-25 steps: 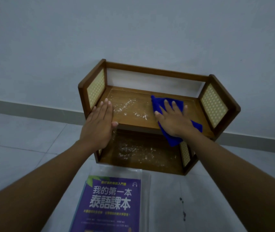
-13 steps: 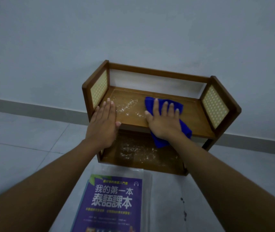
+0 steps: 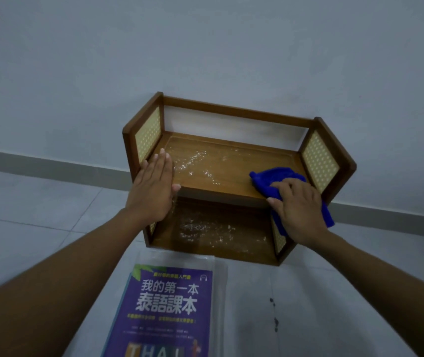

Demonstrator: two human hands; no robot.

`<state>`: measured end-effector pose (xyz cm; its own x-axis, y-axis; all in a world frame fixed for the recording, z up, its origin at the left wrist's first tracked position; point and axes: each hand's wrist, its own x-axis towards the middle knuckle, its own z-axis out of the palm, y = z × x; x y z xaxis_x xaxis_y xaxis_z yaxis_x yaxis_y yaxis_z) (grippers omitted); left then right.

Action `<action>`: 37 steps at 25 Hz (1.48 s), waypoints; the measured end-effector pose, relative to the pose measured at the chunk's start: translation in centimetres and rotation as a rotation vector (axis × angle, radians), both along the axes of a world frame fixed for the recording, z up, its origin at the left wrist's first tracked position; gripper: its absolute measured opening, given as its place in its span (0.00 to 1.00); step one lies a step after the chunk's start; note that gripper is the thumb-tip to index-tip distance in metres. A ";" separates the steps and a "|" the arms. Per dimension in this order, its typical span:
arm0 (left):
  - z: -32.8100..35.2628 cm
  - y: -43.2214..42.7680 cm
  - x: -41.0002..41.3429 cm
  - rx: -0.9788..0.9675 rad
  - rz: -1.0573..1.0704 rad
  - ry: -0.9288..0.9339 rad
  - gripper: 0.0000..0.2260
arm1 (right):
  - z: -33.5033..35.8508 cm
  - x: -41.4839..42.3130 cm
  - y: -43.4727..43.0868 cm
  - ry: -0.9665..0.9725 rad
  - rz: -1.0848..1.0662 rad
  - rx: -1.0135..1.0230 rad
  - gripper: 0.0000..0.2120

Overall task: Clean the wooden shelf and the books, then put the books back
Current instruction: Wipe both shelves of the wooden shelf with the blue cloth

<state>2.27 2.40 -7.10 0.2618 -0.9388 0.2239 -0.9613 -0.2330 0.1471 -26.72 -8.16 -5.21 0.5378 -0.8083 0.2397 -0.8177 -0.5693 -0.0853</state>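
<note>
Found shelf [image 3: 231,176] at centre, against wall [image 3: 205,47]: two-tier, smooth brown wood, square-edged, with pale woven panels [image 3: 148,134] set in angled ends. Noted white specks [image 3: 195,161] scattered over top board from 9 o'clock to middle, and more on shaded lower board. Recorded left hand [image 3: 151,191] flat at 9 o'clock end of top board, fingers straight and together, thumb at front edge, holding nothing. Recorded right hand [image 3: 298,210] at 3 o'clock end, fingers curled over bunched blue fleecy cloth [image 3: 270,180] at front edge. Lower 3 o'clock panel mostly hidden behind that hand and cloth. Found book [image 3: 165,310] flat on floor [image 3: 38,215] at 6 o'clock of shelf, just apart from it, purple cover in clear glossy wrap, bottom cut off by frame. Noted grey tile extending at 9 and 3 o'clock of shelf.
</note>
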 end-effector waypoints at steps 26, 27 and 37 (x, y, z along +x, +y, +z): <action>3.4 0.5 -0.4 -0.127 -0.141 -0.230 0.23 | -0.2 2.4 1.2 0.105 -0.139 0.014 0.23; 4.5 0.3 -0.2 -0.246 -0.152 -0.277 0.20 | 0.0 2.5 1.2 0.112 -0.156 0.041 0.24; 8.0 -0.9 4.0 -0.485 0.097 0.305 0.17 | 1.0 2.5 -3.4 0.170 -0.276 0.267 0.31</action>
<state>6.28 1.54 0.92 0.4615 -0.7162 0.5235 -0.8364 -0.1546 0.5259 -24.24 -11.54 -4.17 0.3065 -0.9492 -0.0710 -0.9515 -0.3034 -0.0511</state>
